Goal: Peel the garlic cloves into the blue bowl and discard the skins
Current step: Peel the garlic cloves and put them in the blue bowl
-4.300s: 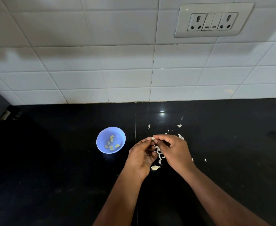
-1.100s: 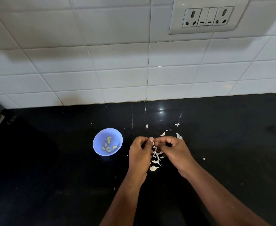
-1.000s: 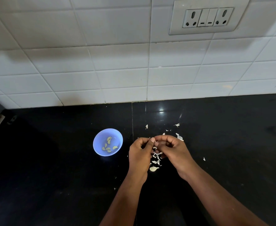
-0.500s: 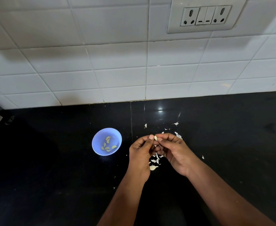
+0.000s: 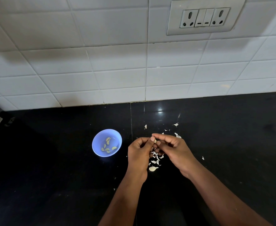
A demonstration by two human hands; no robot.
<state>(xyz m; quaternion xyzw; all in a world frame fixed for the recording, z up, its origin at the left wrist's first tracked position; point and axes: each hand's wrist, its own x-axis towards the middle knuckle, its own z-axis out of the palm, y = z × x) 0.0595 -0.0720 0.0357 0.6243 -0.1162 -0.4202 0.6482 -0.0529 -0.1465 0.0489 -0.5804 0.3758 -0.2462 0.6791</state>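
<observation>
a small pale garlic clove (image 5: 156, 142) sits pinched between the curled fingertips of the left hand (image 5: 139, 156) and right hand (image 5: 174, 150) over the glossy black stone counter (image 5: 231, 152), papery white skins (image 5: 155, 158) beneath, round blue plastic bowl (image 5: 96, 146) just left, holding peeled cloves (image 5: 107, 145).

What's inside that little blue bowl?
The small round blue bowl holds several pale peeled garlic cloves lying loose on its bottom. Nothing covers them; no skins are visible inside, though tiny bits would be hard to spot.
</observation>
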